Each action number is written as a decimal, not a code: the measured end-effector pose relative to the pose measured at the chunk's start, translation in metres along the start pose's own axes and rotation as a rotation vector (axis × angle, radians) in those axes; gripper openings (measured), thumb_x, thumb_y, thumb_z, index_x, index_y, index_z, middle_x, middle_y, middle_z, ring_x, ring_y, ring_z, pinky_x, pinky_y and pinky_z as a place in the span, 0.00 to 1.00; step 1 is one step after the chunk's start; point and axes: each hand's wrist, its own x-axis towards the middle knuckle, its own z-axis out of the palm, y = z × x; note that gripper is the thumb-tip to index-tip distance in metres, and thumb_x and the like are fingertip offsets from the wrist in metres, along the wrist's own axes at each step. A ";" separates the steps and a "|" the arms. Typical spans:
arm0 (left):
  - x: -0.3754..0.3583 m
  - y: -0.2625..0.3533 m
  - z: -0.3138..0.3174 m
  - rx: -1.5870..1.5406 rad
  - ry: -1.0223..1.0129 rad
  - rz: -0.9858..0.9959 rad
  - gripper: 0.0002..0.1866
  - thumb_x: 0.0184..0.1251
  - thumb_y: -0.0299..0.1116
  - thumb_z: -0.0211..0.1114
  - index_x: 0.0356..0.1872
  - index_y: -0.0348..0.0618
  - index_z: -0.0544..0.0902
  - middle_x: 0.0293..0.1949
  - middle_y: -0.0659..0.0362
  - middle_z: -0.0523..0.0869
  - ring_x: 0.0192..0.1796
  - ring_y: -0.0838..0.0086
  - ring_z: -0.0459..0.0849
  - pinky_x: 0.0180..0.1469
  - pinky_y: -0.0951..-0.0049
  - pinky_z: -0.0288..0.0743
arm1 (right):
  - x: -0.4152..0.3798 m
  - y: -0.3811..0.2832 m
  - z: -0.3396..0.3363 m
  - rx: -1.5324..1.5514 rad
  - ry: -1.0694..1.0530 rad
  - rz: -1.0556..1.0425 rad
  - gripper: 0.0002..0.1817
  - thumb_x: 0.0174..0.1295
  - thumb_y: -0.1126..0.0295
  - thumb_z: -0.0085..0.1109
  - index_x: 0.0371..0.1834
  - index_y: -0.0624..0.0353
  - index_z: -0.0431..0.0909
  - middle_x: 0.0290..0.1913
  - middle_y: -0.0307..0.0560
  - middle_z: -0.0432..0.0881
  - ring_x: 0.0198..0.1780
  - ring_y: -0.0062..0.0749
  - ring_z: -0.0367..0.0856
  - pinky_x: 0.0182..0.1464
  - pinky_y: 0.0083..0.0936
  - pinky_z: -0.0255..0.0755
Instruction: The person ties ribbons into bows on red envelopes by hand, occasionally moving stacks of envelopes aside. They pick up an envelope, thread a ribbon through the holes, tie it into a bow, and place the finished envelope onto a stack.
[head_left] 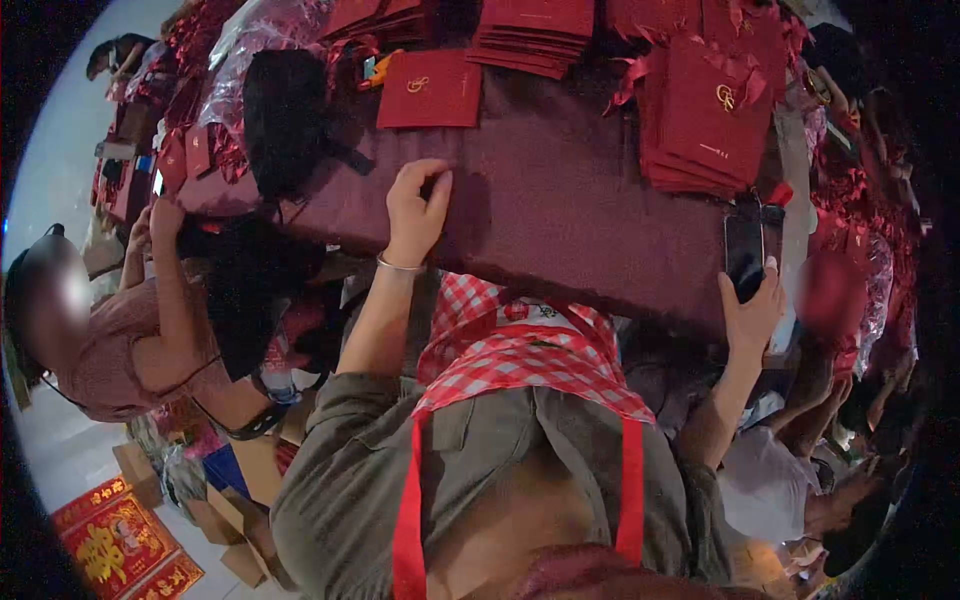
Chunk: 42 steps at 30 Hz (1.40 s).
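Observation:
My left hand (415,212), with a thin bracelet at the wrist, is over the near part of the cloth-covered table (560,190). Its fingers curl loosely toward the thumb, and nothing shows between them. At the table's right edge my right hand (752,318) grips the lower end of a dark smartphone (743,245), held upright with its screen toward me. Beyond my left hand lies a single red printed card or folder (430,88) with a gold emblem. A stack of red ribboned gift bags (705,115) sits just past the phone.
More red folders (530,35) are piled at the far edge. A black bag (285,120) stands on the left, beside clear plastic wrap (240,75). One person (130,340) sits close on my left; others work at right. Cardboard boxes (235,520) stand on the floor.

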 end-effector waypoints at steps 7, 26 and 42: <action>0.113 -0.089 -0.028 0.149 0.256 0.007 0.14 0.55 0.27 0.66 0.43 0.35 0.79 0.42 0.50 0.80 0.44 0.60 0.79 0.46 0.66 0.74 | -0.017 -0.050 -0.011 0.365 0.104 -0.302 0.24 0.56 0.63 0.64 0.50 0.67 0.70 0.42 0.61 0.76 0.45 0.57 0.74 0.46 0.44 0.69; 0.071 -0.006 -0.035 -0.516 0.097 -0.628 0.08 0.68 0.33 0.59 0.40 0.39 0.80 0.22 0.66 0.77 0.24 0.83 0.71 0.28 0.82 0.65 | -0.030 -0.119 0.026 0.647 0.152 -0.547 0.13 0.46 0.72 0.66 0.36 0.58 0.78 0.37 0.45 0.77 0.39 0.41 0.75 0.41 0.35 0.70; -0.047 0.127 0.040 -1.470 -0.598 -1.110 0.07 0.71 0.28 0.53 0.44 0.44 0.79 0.41 0.60 0.83 0.42 0.74 0.82 0.44 0.73 0.78 | -0.025 -0.172 0.003 0.945 0.272 -0.796 0.13 0.46 0.69 0.66 0.36 0.57 0.78 0.37 0.44 0.74 0.42 0.40 0.75 0.44 0.34 0.72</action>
